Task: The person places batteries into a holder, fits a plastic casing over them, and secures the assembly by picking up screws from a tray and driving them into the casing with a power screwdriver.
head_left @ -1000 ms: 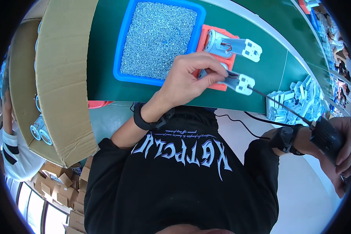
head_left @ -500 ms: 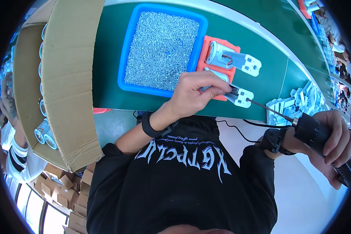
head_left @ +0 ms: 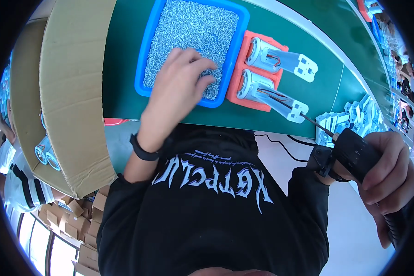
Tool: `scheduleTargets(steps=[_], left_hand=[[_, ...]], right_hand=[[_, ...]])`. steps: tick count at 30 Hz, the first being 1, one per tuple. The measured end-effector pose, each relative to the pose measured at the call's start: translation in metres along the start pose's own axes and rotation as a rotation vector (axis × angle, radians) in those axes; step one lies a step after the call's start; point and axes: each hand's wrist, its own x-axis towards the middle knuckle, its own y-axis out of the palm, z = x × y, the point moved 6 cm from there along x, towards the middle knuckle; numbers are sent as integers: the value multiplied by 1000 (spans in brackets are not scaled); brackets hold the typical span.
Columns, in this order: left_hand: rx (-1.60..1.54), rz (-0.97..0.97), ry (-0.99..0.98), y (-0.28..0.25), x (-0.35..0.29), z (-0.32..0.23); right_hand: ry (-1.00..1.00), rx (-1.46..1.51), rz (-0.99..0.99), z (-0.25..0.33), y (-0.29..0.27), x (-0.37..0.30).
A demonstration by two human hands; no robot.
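My left hand (head_left: 181,85) hovers over a blue tray (head_left: 237,41) filled with small silver screws (head_left: 195,27). Its thumb and forefinger are apart, and I see nothing between them; the other fingertips are slightly blurred. My right hand (head_left: 391,175) grips a black electric screwdriver (head_left: 356,152). The screwdriver's long bit meets the flat, holed end of the nearer pale plastic housing (head_left: 273,94), which has a round body and wires inside. A second such housing (head_left: 285,60) lies beyond it. Both rest in a coral-red foam holder (head_left: 253,105).
A large cardboard box (head_left: 76,92) stands at the left with more round housings (head_left: 46,152) inside. Several pale plastic parts (head_left: 349,117) are heaped at the right table edge. A cable (head_left: 280,149) hangs below the green table (head_left: 119,99). Other people are at the sides.
My left hand has left the nearer housing and moved left over the screws. That housing has shifted slightly, and the screwdriver stays in my right hand with its bit at the housing's end.
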Motion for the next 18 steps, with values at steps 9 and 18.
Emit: scheduleTargets(steps=[9, 18], left_hand=[[108, 190, -65, 9, -7, 24], [-350, -14, -54, 13, -1, -1]], right_hand=[[2, 3, 106, -10, 8, 1], [21, -108, 112, -10, 7, -2]])
